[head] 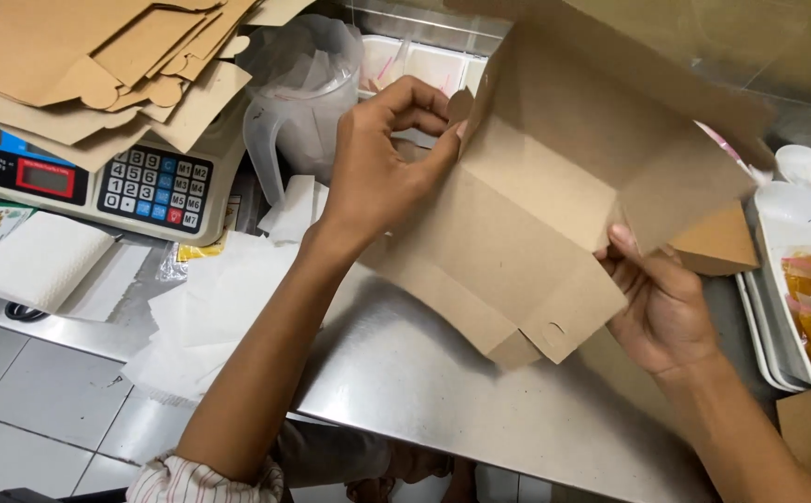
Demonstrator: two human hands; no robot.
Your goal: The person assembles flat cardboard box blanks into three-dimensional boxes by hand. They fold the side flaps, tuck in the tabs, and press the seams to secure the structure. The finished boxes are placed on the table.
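Across the middle of the head view, you held a brown cardboard box blank [527, 224] half-folded above the steel tabletop [405, 373]. Your left hand [382, 154] pinched its upper left flap between thumb and curled fingers, apparently to bend it inward. Your right hand [662, 303] gripped the lower right edge, thumb on top, steadying it. Flat blanks [98, 65] lay stacked over a scale [98, 177] at upper left.

Both hands [382, 154] [659, 303] raised, fingers curled, forearms outstretched
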